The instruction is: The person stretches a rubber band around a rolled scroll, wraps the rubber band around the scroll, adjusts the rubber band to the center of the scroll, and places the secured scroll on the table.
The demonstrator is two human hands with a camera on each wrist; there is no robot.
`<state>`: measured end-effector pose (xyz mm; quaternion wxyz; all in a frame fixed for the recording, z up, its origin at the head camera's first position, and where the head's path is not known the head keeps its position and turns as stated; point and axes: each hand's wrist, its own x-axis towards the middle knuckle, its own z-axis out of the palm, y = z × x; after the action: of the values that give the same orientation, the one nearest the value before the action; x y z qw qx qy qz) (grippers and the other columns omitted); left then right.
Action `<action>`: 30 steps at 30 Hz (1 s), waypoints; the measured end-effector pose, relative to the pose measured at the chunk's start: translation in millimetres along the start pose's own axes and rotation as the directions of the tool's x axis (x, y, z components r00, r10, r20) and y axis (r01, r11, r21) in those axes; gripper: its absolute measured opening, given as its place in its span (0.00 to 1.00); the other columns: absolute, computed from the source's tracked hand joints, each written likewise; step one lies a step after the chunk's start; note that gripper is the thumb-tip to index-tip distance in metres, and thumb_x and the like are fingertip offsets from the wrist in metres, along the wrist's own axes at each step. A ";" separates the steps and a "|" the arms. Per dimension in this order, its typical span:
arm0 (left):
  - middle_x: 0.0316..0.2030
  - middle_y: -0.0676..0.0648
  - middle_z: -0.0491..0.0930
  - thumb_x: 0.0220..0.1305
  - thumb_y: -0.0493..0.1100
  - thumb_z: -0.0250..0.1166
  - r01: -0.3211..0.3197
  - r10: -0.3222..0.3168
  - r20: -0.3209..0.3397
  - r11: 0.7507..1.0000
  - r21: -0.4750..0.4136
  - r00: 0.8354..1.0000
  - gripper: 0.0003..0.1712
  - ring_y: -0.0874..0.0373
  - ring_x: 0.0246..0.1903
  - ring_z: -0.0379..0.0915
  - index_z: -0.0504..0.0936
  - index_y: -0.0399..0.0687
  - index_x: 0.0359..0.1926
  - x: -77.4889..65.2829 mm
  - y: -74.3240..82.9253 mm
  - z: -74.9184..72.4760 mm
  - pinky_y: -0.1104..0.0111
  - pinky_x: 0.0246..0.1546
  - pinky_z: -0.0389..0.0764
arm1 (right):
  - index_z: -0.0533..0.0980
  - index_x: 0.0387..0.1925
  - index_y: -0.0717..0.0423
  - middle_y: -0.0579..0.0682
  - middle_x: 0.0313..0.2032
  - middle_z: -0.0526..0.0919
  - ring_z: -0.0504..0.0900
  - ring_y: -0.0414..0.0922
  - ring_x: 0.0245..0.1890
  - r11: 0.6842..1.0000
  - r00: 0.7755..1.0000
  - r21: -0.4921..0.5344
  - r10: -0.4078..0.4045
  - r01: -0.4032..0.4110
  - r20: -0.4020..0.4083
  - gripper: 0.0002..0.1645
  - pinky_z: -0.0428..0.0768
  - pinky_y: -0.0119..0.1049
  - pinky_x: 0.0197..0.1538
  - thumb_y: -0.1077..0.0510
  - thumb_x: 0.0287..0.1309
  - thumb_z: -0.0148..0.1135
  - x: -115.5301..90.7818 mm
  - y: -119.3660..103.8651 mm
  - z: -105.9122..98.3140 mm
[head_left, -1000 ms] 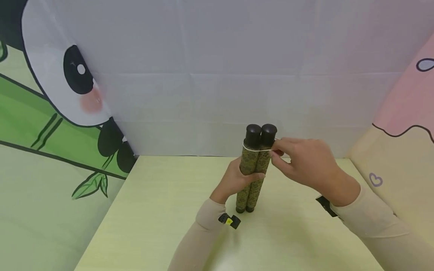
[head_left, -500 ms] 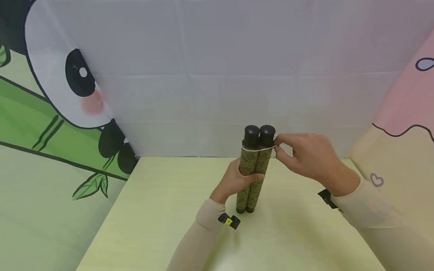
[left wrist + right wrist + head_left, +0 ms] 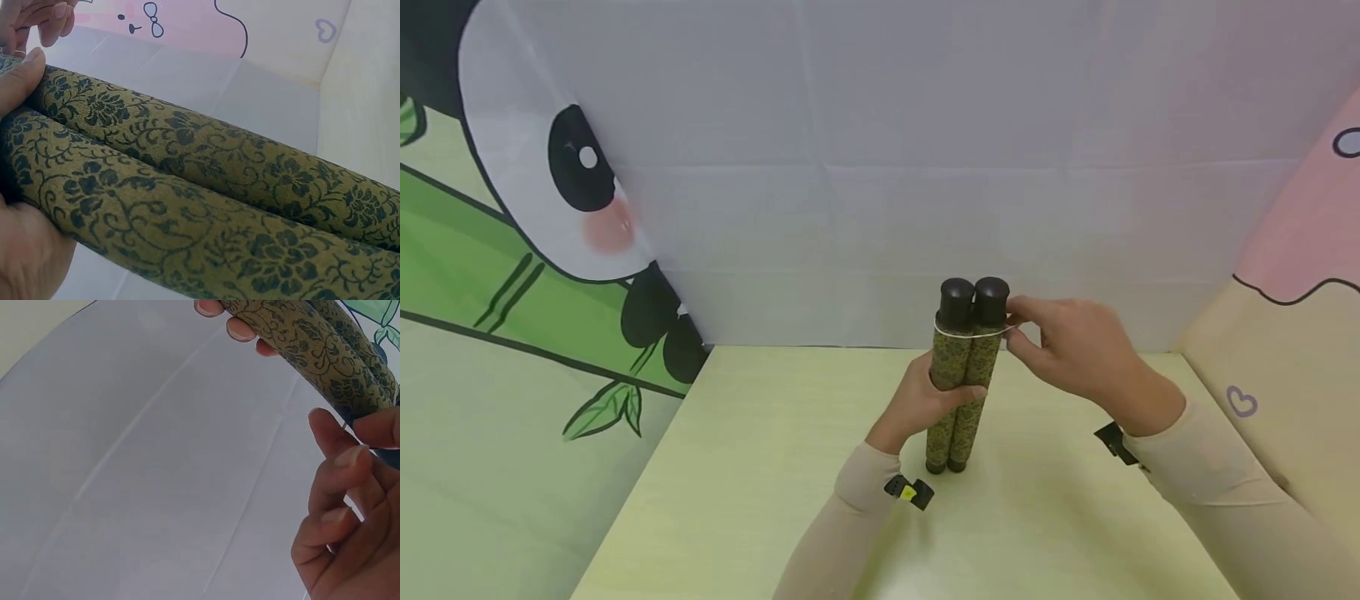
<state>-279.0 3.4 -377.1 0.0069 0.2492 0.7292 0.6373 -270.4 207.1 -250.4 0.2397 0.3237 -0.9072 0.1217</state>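
Two scrolls (image 3: 951, 357) in olive brocade with dark flower patterns and black end knobs stand side by side, leaning slightly right. My left hand (image 3: 917, 398) grips both around the middle, thumb across the front. A thin white band (image 3: 953, 335) loops around the two just under the upper knobs. At its right side, my right hand (image 3: 1075, 346) pinches the band between thumb and forefinger. The left wrist view shows the brocade (image 3: 200, 187) up close. In the right wrist view, the fingertips (image 3: 325, 425) meet close beside the scrolls' end, other fingers curled.
The pale yellow table (image 3: 760, 467) lies below, reaching back to a pale grey cloth backdrop (image 3: 865, 217). A printed cartoon cloth (image 3: 512, 400) hangs at the left, and a pink and cream one (image 3: 1292, 350) stands close to the right forearm.
My right hand has shifted slightly right and up, pulling the band from the front to the right side of the scrolls, then eased back a little. The left hand keeps its hold.
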 end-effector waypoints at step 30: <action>0.46 0.54 0.78 0.53 0.53 0.71 -0.040 0.041 -0.015 0.999 0.026 0.999 0.31 0.60 0.43 0.77 0.70 0.61 0.58 -0.2 -11.3 -5.1 0.64 0.44 0.78 | 0.81 0.34 0.51 0.40 0.28 0.82 0.63 0.32 0.15 0.951 0.887 0.145 -0.191 0.273 -0.421 0.11 0.65 0.30 0.19 0.59 0.57 0.52 -32.2 -5.8 65.5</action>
<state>-284.5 -2.1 -386.8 -0.0149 0.2590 0.7320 0.6300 -268.3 195.1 -322.5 0.4000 0.4207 -0.7760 0.2466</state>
